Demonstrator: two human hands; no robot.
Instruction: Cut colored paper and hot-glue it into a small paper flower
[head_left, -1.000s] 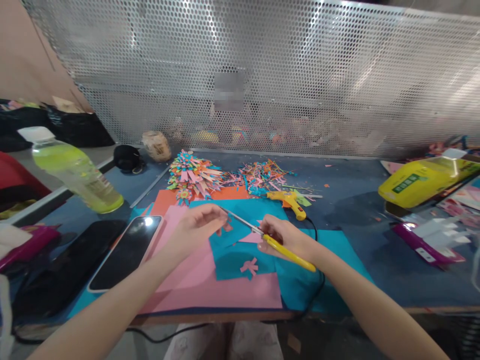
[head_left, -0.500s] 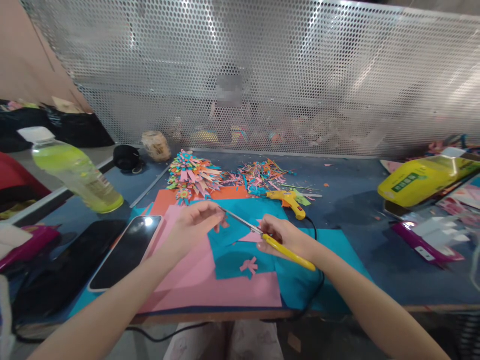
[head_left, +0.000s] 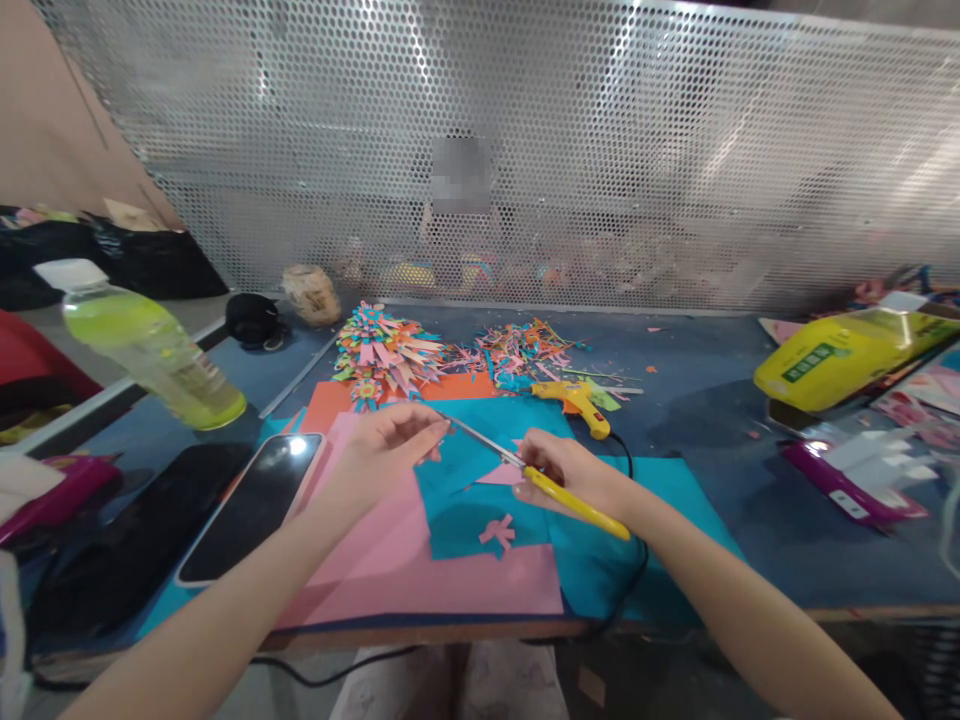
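My right hand (head_left: 566,465) is closed around the yellow handles of a pair of scissors (head_left: 581,503). The scissors' metal blades point up and left, their tip at the fingers of my left hand (head_left: 394,440). Those fingers are pinched together; what lies between them is too small to make out. Below both hands are teal paper sheets (head_left: 465,525) on a larger pink sheet (head_left: 420,585). A pink paper cutout with narrow strips (head_left: 498,532) rests on the teal. Near the blades lies a pink paper scrap (head_left: 501,475).
A yellow glue gun (head_left: 574,398) lies behind my right hand, its cord running to the front edge. Further back sit a pile of fringed paper flowers (head_left: 386,350) and thin paper scraps (head_left: 525,345). A phone (head_left: 251,510) and a bottle (head_left: 150,345) are left; a yellow pack (head_left: 825,362) is right.
Hardly anything differs. The fingertips of my left hand have shifted slightly at the scissors' tip; my right hand keeps its hold.
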